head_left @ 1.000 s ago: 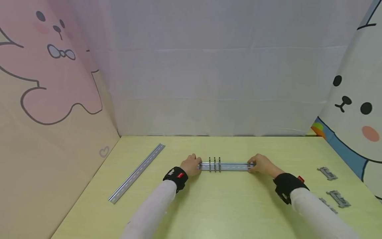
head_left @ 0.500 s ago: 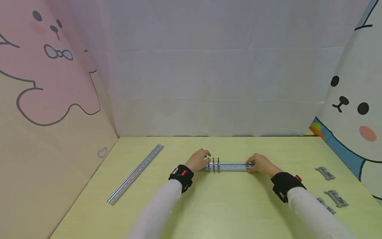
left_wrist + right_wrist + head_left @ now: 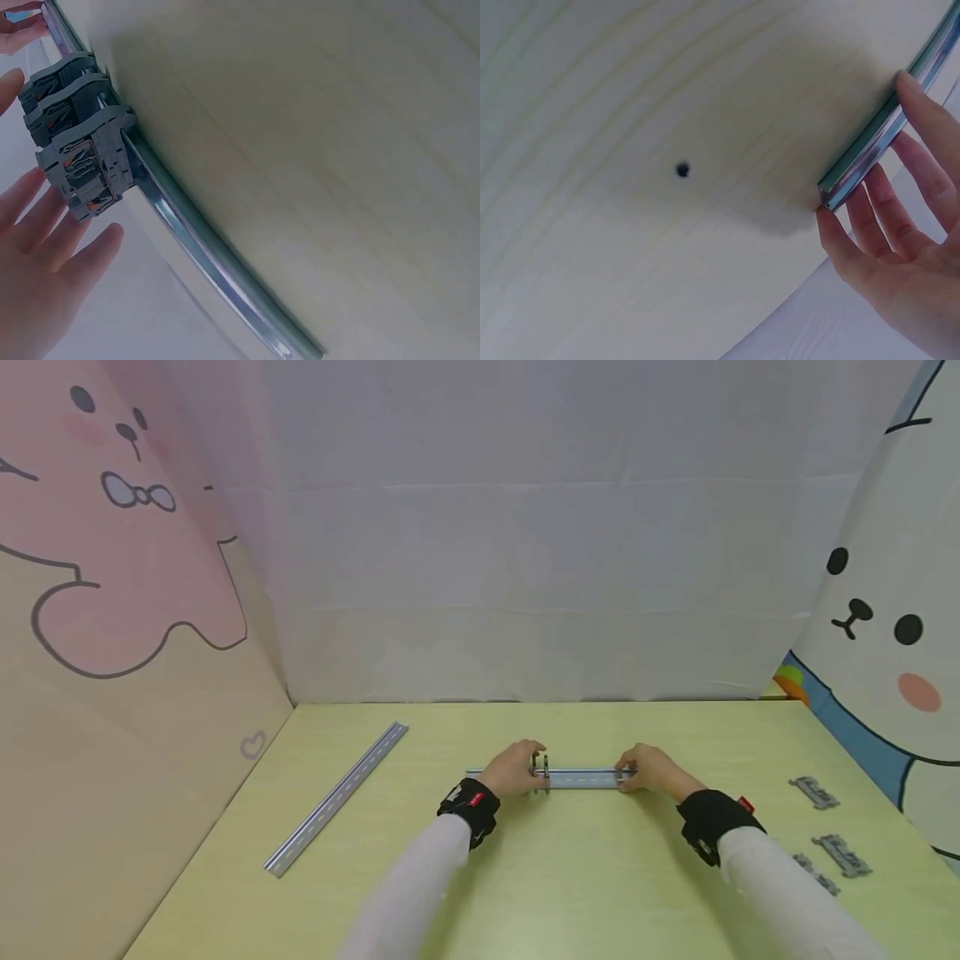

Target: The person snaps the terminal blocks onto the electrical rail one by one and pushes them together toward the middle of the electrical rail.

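A slotted metal DIN rail (image 3: 581,778) lies crosswise in the middle of the table. Several grey terminal blocks (image 3: 86,161) sit across it, three of them distinguishable in the left wrist view. My left hand (image 3: 512,770) is at these blocks and covers part of the rail in the head view. Its fingers (image 3: 94,259) are fairly straight and spread along the blocks' ends; the thumb stands apart at the frame's left edge. My right hand (image 3: 651,770) grips the rail's right end, with fingers on one side and thumb on the other.
Another slotted DIN rail (image 3: 337,797) lies slantwise on the left of the table. Three loose grey terminal blocks (image 3: 843,857) lie flat at the right, one partly beside the right sleeve (image 3: 772,868). A pale curtain (image 3: 525,593) hangs behind the table.
My left hand has let go of the rail's left end and moved right to the terminal blocks, baring that end. The right hand keeps its grip on the right end.
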Tool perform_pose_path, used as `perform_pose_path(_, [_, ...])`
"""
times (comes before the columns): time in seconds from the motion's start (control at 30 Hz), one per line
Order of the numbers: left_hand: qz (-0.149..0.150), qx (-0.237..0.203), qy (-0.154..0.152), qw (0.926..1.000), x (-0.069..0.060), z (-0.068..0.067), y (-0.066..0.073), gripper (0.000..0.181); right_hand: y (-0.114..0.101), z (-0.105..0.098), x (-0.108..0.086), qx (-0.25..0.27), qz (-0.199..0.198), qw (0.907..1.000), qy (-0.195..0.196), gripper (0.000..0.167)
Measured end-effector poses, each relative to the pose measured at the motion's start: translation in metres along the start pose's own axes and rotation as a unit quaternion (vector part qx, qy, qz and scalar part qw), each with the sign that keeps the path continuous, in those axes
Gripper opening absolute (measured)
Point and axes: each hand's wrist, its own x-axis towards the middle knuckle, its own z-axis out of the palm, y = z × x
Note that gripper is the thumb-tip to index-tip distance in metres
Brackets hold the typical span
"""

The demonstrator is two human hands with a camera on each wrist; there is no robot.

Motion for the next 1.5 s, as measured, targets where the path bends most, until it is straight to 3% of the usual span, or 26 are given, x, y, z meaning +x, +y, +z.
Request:
perform_pose_path(0.1, [-0.019,0.0,-0.01,0.9998,-0.002,-0.002,0.007,0.057,-0.001,0.0,0.0,0.001,0.001,1.0,-0.002,0.028])
perform_pose_path(0.37, [0.006,0.026,-0.004,0.9996,0.008,0.005,0.004,0.057,-0.002,-0.002,-0.001,0.008,0.006,0.9999,-0.005,0.026])
perform_pose_path(0.6, [-0.005,-0.009,-0.006,0.9999,0.01,0.004,0.006,0.055,-0.001,-0.001,0.0,0.005,0.003,1.0,-0.002,0.026])
perform_pose_path(0.8, [-0.005,-0.017,0.003,0.9998,0.014,0.011,0.004,0.053,-0.002,-0.001,0.0,0.01,0.003,0.9999,-0.003,0.026])
perform_pose_path(1.03, [0.007,-0.001,0.003,1.0,0.019,0.015,0.01,0.053,-0.004,-0.002,-0.001,0.01,0.002,0.9999,-0.002,0.026])
perform_pose_path(1.27, [-0.008,0.025,0.003,0.9997,0.022,0.015,0.015,0.053,-0.003,-0.002,-0.001,0.009,0.001,1.0,-0.002,0.026])
perform_pose_path(1.5, [-0.004,0.03,0.008,0.9995,0.021,0.015,0.017,0.053,-0.001,-0.001,-0.001,0.01,0.0,1.0,0.0,0.026])
